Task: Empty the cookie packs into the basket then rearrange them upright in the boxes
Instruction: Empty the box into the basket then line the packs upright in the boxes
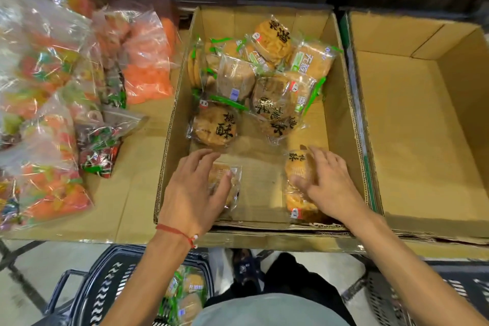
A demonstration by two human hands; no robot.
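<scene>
Cookie packs [264, 74] are mostly in the middle open brown corrugated cardboard box [169, 140], heaped loose towards the back, lying flat or leaning on each other, none rly standing up. Each one is a round, crackly golden-brown biscuit stack in clear crinkly plastic w/ big black brush characters on front and green strips along the seals. A couple are flipped so you see the plain back w/ a barcode.

Left hand [195, 188] is spread fairly wide, fingers relaxed, laid on a small squarish clear pack [235, 189] at the front left of the box floor, thumb touching its top. There's a red string bracelet [174, 230] on that wrist. Right hand [325, 182] is also splayed out, resting on a round-cookie pack [299, 167] in the front right corner; looks like flat contact, not a curled grip, tho the palm hides part of it.

More of the same packs [190, 291] sit in the dark slotted plastic basket [105, 286] on the floor below. Right next door is a second brown cardboard box [423, 114], smooth inside w/ flap creases. Left side has shiny see-through bags of orange and mixed-colour sweets [53, 87] on flattened cardboard.
</scene>
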